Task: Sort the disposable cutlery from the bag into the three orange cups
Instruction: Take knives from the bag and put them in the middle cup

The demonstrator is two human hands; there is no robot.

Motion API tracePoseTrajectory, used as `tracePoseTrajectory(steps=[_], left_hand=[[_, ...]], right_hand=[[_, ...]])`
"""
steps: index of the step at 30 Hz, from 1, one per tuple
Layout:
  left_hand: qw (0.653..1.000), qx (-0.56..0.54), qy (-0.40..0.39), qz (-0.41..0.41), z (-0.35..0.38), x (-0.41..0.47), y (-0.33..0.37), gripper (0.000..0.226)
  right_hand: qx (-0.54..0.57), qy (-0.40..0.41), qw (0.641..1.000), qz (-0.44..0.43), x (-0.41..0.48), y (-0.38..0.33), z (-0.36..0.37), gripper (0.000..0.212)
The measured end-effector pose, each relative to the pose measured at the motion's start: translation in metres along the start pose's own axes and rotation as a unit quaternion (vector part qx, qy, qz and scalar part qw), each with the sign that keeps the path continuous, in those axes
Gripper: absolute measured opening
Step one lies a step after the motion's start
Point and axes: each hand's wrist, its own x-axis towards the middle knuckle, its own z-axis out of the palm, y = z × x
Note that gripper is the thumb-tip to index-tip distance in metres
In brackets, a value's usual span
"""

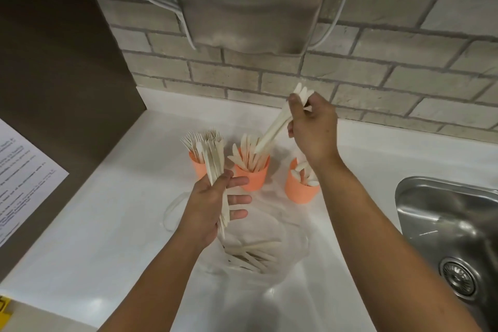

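Observation:
Three orange cups stand in a row on the white counter. The left cup holds forks, the middle cup holds knives, the right cup holds spoons. My left hand grips a bundle of forks, tines up, in front of the left cup. My right hand pinches a few knives that slant down, with their lower ends in the middle cup. A clear plastic bag lies in front of the cups with several pieces of cutlery inside.
A steel sink with a drain sits at the right. A brick wall with a steel dispenser and white cables rises behind the counter. A printed sheet hangs on the dark panel at left.

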Motion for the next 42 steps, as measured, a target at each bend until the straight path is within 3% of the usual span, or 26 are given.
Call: tracePoseTrajectory(steps=[5, 8, 9, 12, 15, 18, 19, 20, 22, 23, 26, 28, 30, 33, 38, 40, 42], left_hand=[[1.0, 0.001, 0.003, -0.003, 0.0, 0.001, 0.003, 0.029], [1.0, 0.006, 0.006, -0.007, 0.0, 0.002, 0.003, 0.028], [1.0, 0.011, 0.006, -0.008, 0.0, 0.002, 0.004, 0.027], [1.0, 0.026, 0.005, -0.008, -0.004, 0.004, 0.005, 0.027], [0.999, 0.031, 0.005, -0.005, -0.004, 0.005, 0.009, 0.027], [0.999, 0.034, 0.004, -0.003, -0.003, 0.005, 0.011, 0.027], [0.999, 0.034, 0.003, -0.004, -0.002, 0.005, 0.012, 0.026], [0.999, 0.034, 0.002, -0.004, -0.002, 0.006, 0.013, 0.026], [0.999, 0.033, 0.0, 0.002, -0.003, 0.005, 0.014, 0.024], [1.0, 0.03, -0.001, 0.007, -0.004, 0.005, 0.014, 0.022], [0.999, 0.027, -0.007, 0.018, -0.003, 0.004, 0.015, 0.021], [0.999, 0.032, -0.013, 0.021, -0.002, 0.003, 0.016, 0.023], [0.999, 0.033, -0.011, 0.019, -0.001, 0.003, 0.016, 0.019], [0.999, 0.036, -0.003, 0.017, -0.001, 0.004, 0.015, 0.016], [0.999, 0.041, -0.02, 0.018, 0.002, 0.004, 0.017, 0.02], [0.999, 0.039, -0.036, 0.014, 0.002, 0.001, 0.016, 0.022], [0.998, 0.032, -0.054, 0.008, 0.004, 0.0, 0.016, 0.024]], right_hand=[[-0.147, -0.053, 0.985, -0.075, -0.003, 0.036, 0.045, 0.033], [-0.258, -0.16, 0.952, -0.047, -0.013, 0.057, 0.058, 0.013], [-0.284, -0.176, 0.942, -0.041, -0.016, 0.059, 0.059, 0.02], [-0.332, -0.177, 0.921, -0.099, -0.019, 0.059, 0.062, 0.032], [-0.395, -0.154, 0.885, -0.193, -0.023, 0.052, 0.068, 0.021], [-0.499, -0.22, 0.816, -0.193, -0.023, 0.049, 0.067, 0.016], [-0.513, -0.231, 0.805, -0.189, -0.024, 0.05, 0.066, 0.017], [-0.495, -0.22, 0.817, -0.197, -0.024, 0.052, 0.065, 0.019], [-0.402, -0.18, 0.867, -0.233, -0.025, 0.051, 0.064, 0.036], [-0.374, -0.192, 0.874, -0.241, -0.024, 0.051, 0.064, 0.052], [-0.427, -0.338, 0.814, -0.203, -0.022, 0.052, 0.068, 0.095], [-0.47, -0.372, 0.778, -0.189, -0.021, 0.059, 0.071, 0.098], [-0.474, -0.337, 0.789, -0.196, -0.02, 0.067, 0.075, 0.082], [-0.426, -0.242, 0.843, -0.223, -0.017, 0.075, 0.082, 0.047], [-0.395, -0.195, 0.864, -0.244, -0.013, 0.08, 0.079, 0.037], [-0.311, -0.129, 0.915, -0.221, -0.016, 0.067, 0.075, 0.027], [-0.131, -0.12, 0.979, -0.102, -0.02, 0.042, 0.063, 0.019]])
